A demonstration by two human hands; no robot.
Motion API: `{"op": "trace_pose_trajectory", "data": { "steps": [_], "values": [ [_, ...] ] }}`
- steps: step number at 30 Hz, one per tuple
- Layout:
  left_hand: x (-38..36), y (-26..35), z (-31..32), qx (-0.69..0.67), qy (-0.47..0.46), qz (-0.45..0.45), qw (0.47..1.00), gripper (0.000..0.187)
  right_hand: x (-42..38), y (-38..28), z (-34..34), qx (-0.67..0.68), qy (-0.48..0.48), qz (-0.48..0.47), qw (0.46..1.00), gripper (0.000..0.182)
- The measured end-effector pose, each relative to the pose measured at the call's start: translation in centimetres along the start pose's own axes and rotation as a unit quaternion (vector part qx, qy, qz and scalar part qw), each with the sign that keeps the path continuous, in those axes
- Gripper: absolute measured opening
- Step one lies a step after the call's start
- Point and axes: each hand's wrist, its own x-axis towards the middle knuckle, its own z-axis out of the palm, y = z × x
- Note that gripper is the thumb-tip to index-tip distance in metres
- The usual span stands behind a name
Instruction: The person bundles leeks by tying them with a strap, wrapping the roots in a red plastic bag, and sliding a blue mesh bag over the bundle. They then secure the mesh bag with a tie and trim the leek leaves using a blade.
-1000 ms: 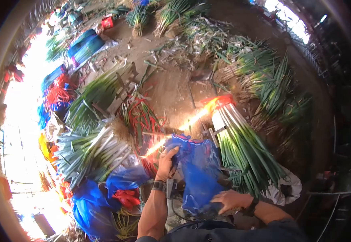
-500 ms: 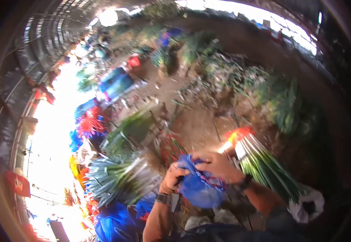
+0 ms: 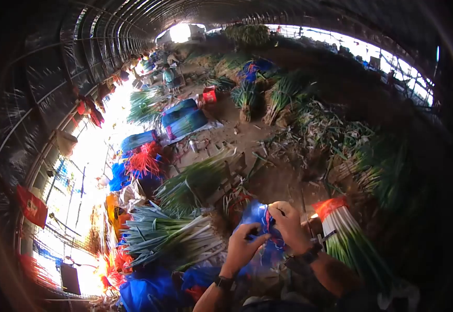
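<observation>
Both of my hands are at a blue mesh bag (image 3: pixel 255 210) with a pink-red and white edge, low in the middle of the view. My left hand (image 3: pixel 243 248) pinches the bag's near left side, thumb against fingers. On the other side my right hand (image 3: pixel 289 224) grips the edge, its fingers curled in. Just right of it lies a bundle of green onions (image 3: pixel 348 242), its root end inside an orange-red wrap (image 3: pixel 329 207). Left of my hands spreads a pile of loose green onions (image 3: pixel 177 236) with white stalks.
Blue bags (image 3: pixel 148 291) lie at the lower left, near orange-red strands (image 3: pixel 114 268). Farther off are blue-wrapped bundles (image 3: pixel 184 118), a red bucket (image 3: pixel 209 94) and standing onion bundles (image 3: pixel 245 100). Leaf scraps (image 3: pixel 320 125) litter the ground along the right.
The view has swung so the scene sits farther right and lower. My hands have shifted their hold on the bag's edge, and the right hand now points more upward.
</observation>
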Motion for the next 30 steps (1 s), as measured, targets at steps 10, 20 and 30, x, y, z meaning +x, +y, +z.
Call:
{"op": "trace_pose_trajectory", "data": {
  "steps": [10, 20, 30],
  "values": [
    [3.7, -3.9, -3.8, -0.205, 0.096, -0.105, 0.968, 0.021, -1.2, -1.3, -0.8, -0.149, -0.075, -0.081, 0.983, 0.013],
    [5.8, -1.4, -8.1, -0.279, 0.047, -0.149, 0.947, 0.025, 0.1, -3.5, -4.0, -0.231, -0.084, -0.022, 0.969, 0.03],
    [4.8, 0.5, -7.4, -0.274, -0.089, -0.048, 0.956, 0.027, 0.9, -2.5, 2.6, -0.072, -0.219, -0.215, 0.949, 0.043]
  ]
}}
